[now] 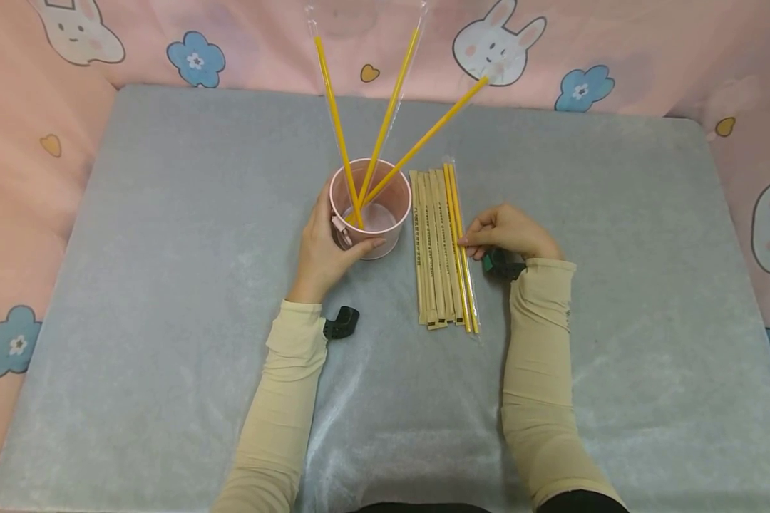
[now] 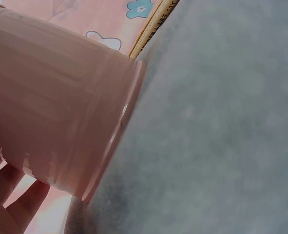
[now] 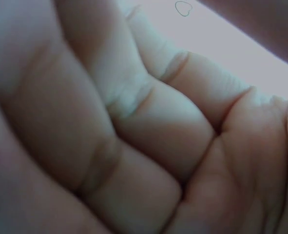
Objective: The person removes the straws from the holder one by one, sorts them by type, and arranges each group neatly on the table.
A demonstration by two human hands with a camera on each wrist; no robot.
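Observation:
My left hand grips a pink bucket from its left side, thumb across the front near the rim. Inside it lean three yellow drinking straws in clear wrappers, fanned out above the rim. The bucket wall fills much of the left wrist view, with fingertips showing beneath it. To the right, two clear-wrapped yellow straws lie along a row of paper-wrapped straws. My right hand pinches at the outer yellow straw with thumb and forefinger; in the right wrist view, curled fingers hide the straw.
Grey cloth covers the table. A pink curtain with rabbits and blue flowers rises along its back and sides. A small black camera sits by the left wrist, another by the right.

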